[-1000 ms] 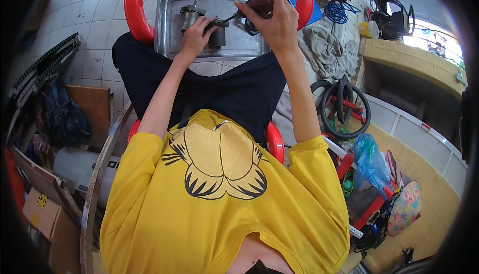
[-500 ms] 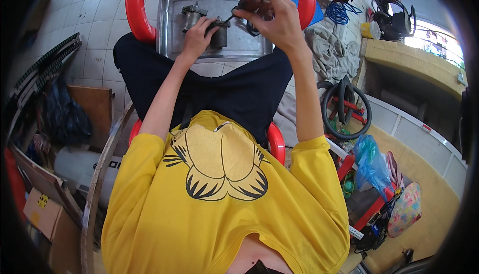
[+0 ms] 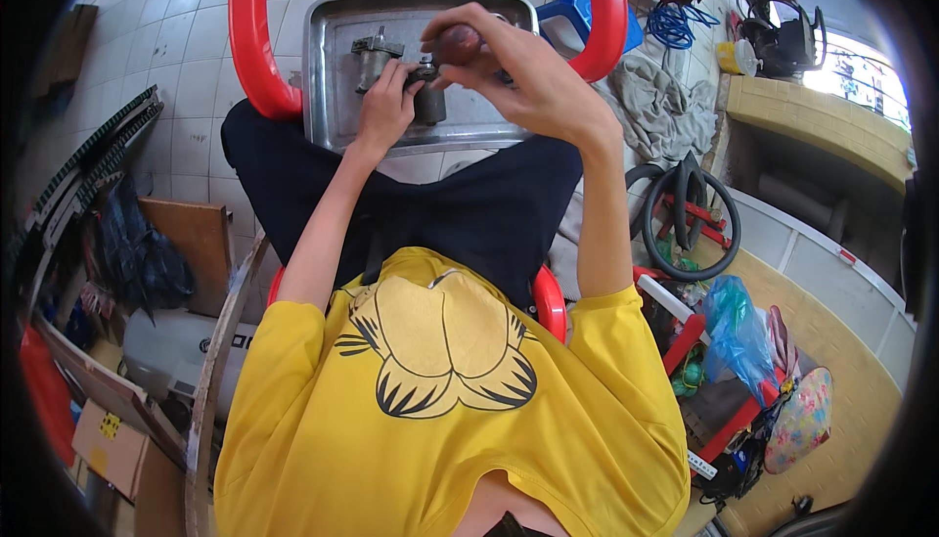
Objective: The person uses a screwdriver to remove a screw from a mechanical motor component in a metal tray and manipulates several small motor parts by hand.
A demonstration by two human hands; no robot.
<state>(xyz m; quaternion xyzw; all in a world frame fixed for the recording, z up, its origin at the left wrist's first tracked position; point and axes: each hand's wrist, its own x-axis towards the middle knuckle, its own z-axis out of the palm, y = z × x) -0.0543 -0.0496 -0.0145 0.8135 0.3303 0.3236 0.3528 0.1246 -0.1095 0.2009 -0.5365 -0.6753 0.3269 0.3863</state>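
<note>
A metal tray (image 3: 484, 118) rests on a red plastic chair before my legs. In it stands a grey cylindrical metal part (image 3: 428, 107), and the fingers of my left hand (image 3: 384, 114) close on the flange at its top. My right hand (image 3: 518, 72) hangs over the same part, its fingers curled round a screwdriver with a rounded, dark reddish-brown handle (image 3: 456, 45). The screwdriver's shaft is hidden now, so I cannot tell whether its tip touches the part. Just left of my fingers, a second metal part (image 3: 373, 60) with a flange and a short stem sits in the tray.
Red chair arms (image 3: 256, 38) flank the tray. To the right lie a blue box (image 3: 572, 23), coiled blue cable (image 3: 673, 25), a grey cloth (image 3: 653, 97) and black rubber tubes (image 3: 719, 244). A wooden board (image 3: 186, 244) and a cardboard box (image 3: 110, 447) stand at left.
My right hand has moved left and down, bringing the screwdriver handle over the cylindrical part; its shaft no longer shows. My left hand stays on the part. The whole view has shifted slightly.
</note>
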